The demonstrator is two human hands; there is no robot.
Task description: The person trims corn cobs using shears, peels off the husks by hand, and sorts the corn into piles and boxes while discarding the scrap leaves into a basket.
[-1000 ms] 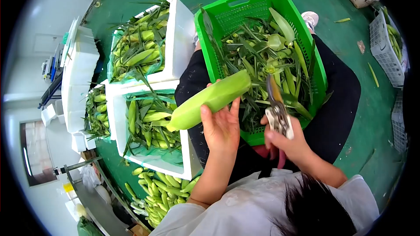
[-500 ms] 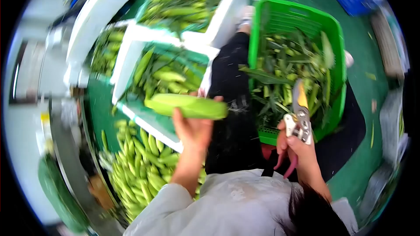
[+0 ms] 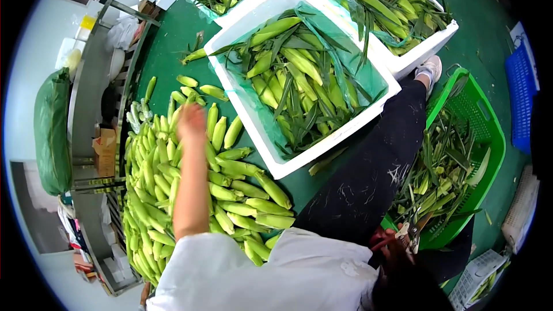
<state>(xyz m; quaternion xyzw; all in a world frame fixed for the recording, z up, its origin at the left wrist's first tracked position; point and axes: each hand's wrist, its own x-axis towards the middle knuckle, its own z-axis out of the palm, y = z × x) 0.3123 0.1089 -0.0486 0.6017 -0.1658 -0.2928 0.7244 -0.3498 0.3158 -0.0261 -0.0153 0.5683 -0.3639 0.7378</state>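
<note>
At corn pile (image 3: 155,193); left hand (image 3: 191,122)

At my ten o'clock, corn ears (image 3: 222,178) lie heaped on the floor (image 3: 164,57); at twelve, a foam box (image 3: 340,126) holding unhusked corn (image 3: 300,69); at two, a basket (image 3: 488,181) of leaves (image 3: 440,181).

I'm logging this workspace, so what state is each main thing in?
White boxes: open, holding leafy corn.
Green basket: open, holding cut leaves.
Floor corn: heaped, mostly trimmed.
Shears: in the right hand; blade gap unclear.
Left hand: over the floor corn, blurred; grip unclear.
Green sack: bulging.
</note>
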